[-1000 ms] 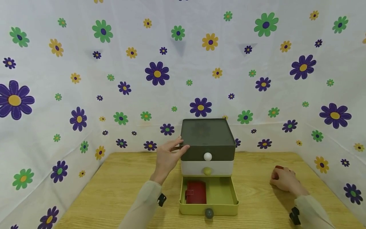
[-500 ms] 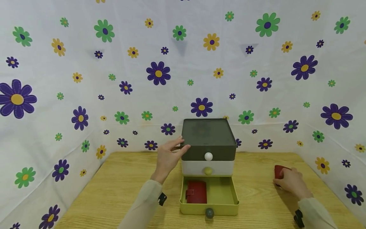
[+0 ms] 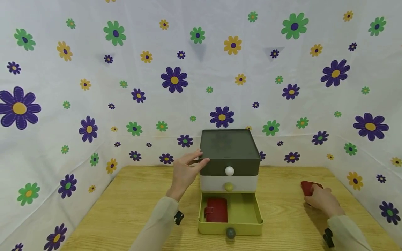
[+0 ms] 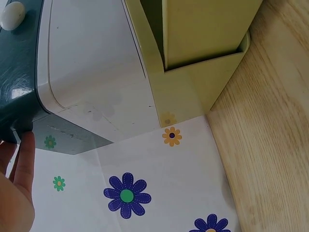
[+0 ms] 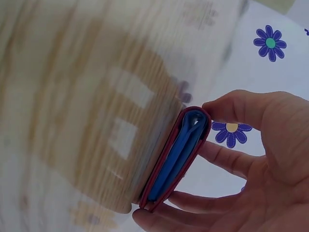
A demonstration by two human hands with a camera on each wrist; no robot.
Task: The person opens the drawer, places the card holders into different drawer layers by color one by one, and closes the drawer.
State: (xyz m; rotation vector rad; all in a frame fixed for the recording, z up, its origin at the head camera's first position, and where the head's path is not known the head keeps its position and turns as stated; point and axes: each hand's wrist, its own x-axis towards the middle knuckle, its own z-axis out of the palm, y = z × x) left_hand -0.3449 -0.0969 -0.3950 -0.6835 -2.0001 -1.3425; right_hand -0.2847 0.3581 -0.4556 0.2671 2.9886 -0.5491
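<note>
A small stacked drawer unit stands mid-table, its dark green top tier over a white tier. My left hand rests its thumb and fingertips against the top tier's front left corner; the left wrist view shows its fingers there. The yellow-green bottom drawer is pulled out, with a red strap-closed wallet lying in its left half. At the right of the table, my right hand grips a second red wallet. Its blue inner leaves show between thumb and fingers in the right wrist view.
The wooden table reaches back to a white flower-print cloth that hangs behind and along both sides. A round grey knob juts from the front of the pulled-out drawer. A white knob sits on the top tier.
My right hand has shifted slightly right and turned, so more of the red wallet in it shows, now tilted. The left hand keeps its place on the drawer unit.
</note>
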